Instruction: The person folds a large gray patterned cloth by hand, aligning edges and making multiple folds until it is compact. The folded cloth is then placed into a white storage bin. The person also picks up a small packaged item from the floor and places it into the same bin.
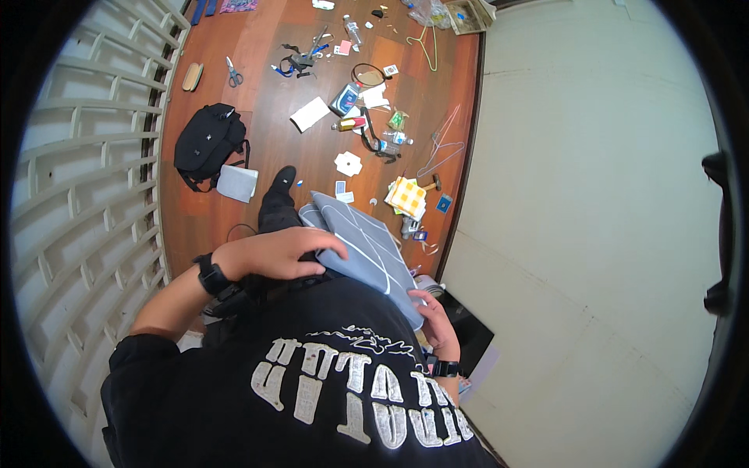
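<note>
A flat folded grey piece with white crossing lines (366,240), seemingly fabric, lies in front of my waist, its surface tilted. On its right side, my right hand (434,319) grips the lower corner, fingertips on top. My left hand (287,253) reaches over the near left edge. Its fingers curl above the grey surface and the thumb is apart from them; whether it presses on the piece cannot be seen. Black bands circle both wrists. One black shoe (284,179) shows beyond the piece, on the wooden floor (269,134).
A black backpack (209,143) and a grey folded item (237,183) lie left, near white railings (88,152). Scissors (234,73), a blue-labelled bottle (345,99), clothes hangers (442,146), a yellow checked cloth (406,196) and a hammer (433,183) litter the floor. A pale wall (585,175) stands right.
</note>
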Demonstrator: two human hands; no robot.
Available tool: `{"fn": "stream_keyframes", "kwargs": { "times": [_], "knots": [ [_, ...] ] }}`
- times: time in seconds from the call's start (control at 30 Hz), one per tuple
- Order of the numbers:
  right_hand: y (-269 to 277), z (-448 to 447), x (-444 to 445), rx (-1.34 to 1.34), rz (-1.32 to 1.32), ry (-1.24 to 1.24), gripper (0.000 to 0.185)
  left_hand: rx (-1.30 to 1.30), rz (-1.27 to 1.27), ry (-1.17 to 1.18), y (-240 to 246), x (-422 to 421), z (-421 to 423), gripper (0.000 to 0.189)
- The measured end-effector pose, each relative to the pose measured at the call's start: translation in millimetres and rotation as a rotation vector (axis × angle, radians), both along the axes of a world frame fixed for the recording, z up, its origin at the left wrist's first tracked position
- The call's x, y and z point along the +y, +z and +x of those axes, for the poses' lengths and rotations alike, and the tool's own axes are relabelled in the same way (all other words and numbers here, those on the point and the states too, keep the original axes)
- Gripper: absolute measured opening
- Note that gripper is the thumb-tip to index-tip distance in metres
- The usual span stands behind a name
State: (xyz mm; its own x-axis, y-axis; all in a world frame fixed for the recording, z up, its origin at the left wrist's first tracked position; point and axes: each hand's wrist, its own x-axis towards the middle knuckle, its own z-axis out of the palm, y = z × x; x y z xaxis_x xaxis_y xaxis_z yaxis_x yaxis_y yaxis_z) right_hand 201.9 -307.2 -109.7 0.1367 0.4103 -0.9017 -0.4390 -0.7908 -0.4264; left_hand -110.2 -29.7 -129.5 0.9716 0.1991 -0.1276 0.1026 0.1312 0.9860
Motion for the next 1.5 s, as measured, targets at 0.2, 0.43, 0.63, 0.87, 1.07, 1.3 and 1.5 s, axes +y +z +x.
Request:
{"fn": "stream_keyframes", "kwargs": {
  "times": [0.2,0.43,0.63,0.87,1.07,1.3,1.5],
  "knots": [
    [-5,-2,-1,-0.114,0.21,-0.324,0.035,0.15,-0.359,0.391,-24,-11,27,0.015],
    [-8,2,6,-0.39,0.181,-0.264,0.019,0.282,-0.095,0.213,27,9,27,0.026],
    [4,-3,-5,-0.223,0.128,0.246,0.023,0.353,0.094,-0.192,48,13,2,0.056],
    [-4,5,-38,-0.039,0.449,0.499,0.057,0.25,0.192,-0.314,14,22,-11,0.053],
    [-36,-18,-29,-0.428,0.519,0.184,0.025,0.267,0.092,-0.128,-23,-4,-2,0.026],
    [19,28,-12,-0.355,0.767,-0.443,0.051,0.172,-0.024,0.418,28,19,48,0.018],
    [33,39,39,-0.492,0.551,-0.161,0.075,-0.09,-0.389,0.627,75,40,97,0.026]
  ]
}}
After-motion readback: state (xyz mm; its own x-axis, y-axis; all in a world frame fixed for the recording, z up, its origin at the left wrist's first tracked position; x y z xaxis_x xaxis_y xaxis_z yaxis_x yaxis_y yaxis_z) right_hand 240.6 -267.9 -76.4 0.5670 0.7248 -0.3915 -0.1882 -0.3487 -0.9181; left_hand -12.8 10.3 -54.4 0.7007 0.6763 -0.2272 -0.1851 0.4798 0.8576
